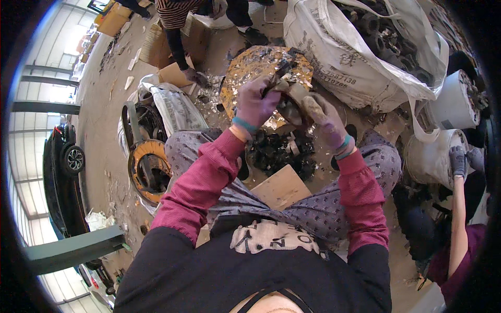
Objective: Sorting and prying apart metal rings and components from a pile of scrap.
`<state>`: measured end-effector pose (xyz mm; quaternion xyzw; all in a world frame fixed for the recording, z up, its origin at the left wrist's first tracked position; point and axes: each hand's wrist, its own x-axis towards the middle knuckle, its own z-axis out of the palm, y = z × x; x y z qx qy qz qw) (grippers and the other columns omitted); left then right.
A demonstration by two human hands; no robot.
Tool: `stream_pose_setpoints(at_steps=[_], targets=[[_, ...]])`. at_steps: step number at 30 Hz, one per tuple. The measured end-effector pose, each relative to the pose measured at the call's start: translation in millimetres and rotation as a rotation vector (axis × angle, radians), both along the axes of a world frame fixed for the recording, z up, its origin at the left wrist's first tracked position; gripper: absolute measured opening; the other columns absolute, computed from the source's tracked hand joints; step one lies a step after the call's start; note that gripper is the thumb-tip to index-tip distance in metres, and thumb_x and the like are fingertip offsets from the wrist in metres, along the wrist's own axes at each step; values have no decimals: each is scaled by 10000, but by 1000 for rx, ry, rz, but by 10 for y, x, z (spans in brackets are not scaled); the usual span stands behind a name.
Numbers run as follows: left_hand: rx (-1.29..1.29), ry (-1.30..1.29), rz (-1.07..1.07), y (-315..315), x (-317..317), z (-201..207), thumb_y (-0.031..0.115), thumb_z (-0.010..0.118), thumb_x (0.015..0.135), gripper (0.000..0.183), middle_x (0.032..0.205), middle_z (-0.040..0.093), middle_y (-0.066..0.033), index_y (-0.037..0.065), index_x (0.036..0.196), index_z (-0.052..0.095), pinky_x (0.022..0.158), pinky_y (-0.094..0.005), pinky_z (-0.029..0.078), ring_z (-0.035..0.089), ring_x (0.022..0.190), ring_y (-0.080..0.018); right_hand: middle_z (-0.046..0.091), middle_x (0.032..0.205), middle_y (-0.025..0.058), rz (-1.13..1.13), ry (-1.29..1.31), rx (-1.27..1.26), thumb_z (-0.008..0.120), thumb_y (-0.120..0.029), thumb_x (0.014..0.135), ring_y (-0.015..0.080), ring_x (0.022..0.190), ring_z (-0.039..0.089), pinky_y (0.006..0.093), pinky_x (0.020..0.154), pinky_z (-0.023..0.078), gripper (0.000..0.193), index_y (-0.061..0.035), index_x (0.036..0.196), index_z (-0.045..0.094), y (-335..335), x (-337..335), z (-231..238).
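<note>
Between my knees, both hands are raised in purple, stained gloves. My left hand [258, 103] has its fingers closed around the left side of a curved, ring-like metal part [298, 94], greyish outside and dark within. On the other side of that part, my right hand [326, 121] grips its edge. A dark, narrow piece [285, 68] shows just beyond my left fingers; whether I hold it cannot be made out. Under my hands lies a heap of black broken pieces [274, 156]. Behind them is a yellow-orange worn surface [235, 86] strewn with pale flakes.
A large white sack [339, 68] of dark round parts stands far right, beside two white drums [453, 101]. A co-worker's gloved hands [459, 160] touch the nearer drum. Another person [177, 31] bends at far left. An orange ring [136, 166] and cardboard [284, 189] lie close by.
</note>
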<state>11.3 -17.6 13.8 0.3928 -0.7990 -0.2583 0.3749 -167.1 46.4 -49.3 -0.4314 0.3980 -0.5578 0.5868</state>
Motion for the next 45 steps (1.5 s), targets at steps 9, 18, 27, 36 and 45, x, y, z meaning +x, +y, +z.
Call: stream_pose_setpoints(at_steps=[9, 18, 27, 36, 45], targets=[[-176, -91, -47, 142, -35, 50, 72, 608, 635, 208, 857, 627, -129, 61, 838, 651, 649, -355, 480, 610, 758, -280, 624, 945, 69, 56, 114, -79, 757, -190, 654, 125, 837, 571, 287, 783, 470, 559, 29, 1107, 514, -160, 207, -233], [83, -319, 161, 162, -55, -212, 364, 691, 705, 424, 809, 595, -162, 19, 927, 584, 692, -365, 455, 587, 746, -282, 642, 871, 96, -117, 198, -15, 722, -116, 645, 150, 744, 599, 281, 679, 482, 326, -9, 929, 603, -25, 255, -290], [163, -456, -255, -77, -22, -60, 260, 670, 773, 257, 739, 568, -105, 34, 870, 594, 620, -319, 422, 522, 662, -192, 597, 836, 48, -151, 524, -101, 735, -72, 663, 127, 766, 561, 265, 693, 467, 286, -14, 897, 582, 7, 226, -132], [721, 501, 18, 81, -6, -54, 203, 610, 839, 170, 623, 533, 37, 33, 837, 611, 415, -210, 356, 456, 487, -46, 590, 888, 76, -277, 682, -328, 739, -146, 696, 143, 805, 568, 261, 715, 463, 394, -25, 1036, 580, 8, 164, -24], [775, 844, -15, 155, 64, -307, 27, 637, 744, 355, 970, 578, -56, 31, 1080, 520, 789, -285, 462, 573, 886, -154, 613, 997, 34, -59, -214, 151, 672, -72, 761, 97, 851, 589, 246, 761, 485, 356, -2, 1089, 554, 62, 224, 179]])
